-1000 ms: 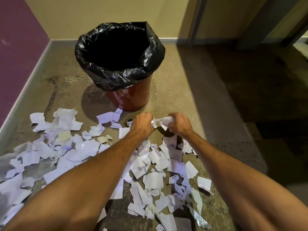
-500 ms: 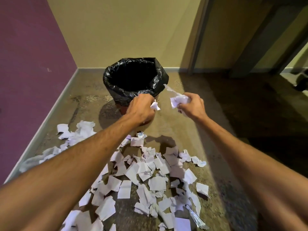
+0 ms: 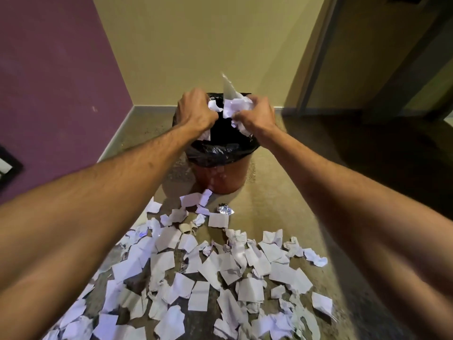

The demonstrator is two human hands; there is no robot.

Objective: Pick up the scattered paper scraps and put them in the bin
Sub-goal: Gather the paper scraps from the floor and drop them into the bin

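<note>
Head view. Both forearms extend forward over the floor point(image 3: 282, 192) toward the bin point(image 3: 220, 177), a red-brown container lined with a black bag point(image 3: 215, 153) folded over its rim. The bin stands near the corner where the purple wall point(image 3: 56, 77) meets the yellow wall point(image 3: 196, 40).

The left hand point(image 3: 196, 111) and right hand point(image 3: 257, 114) are held side by side directly above the bin opening. The fingers of the left hand are curled around a bunch of white scraps point(image 3: 213, 106); one piece hangs below the palm. The fingers of the right hand are clenched on a crumpled wad point(image 3: 235, 106), from which one tall strip projects upward.

The remaining paper scraps point(image 3: 208, 273) lie scattered on the floor in front of the bin, well below both hands. A crumpled foil piece point(image 3: 225, 209) lies among them near the bin base.
</note>
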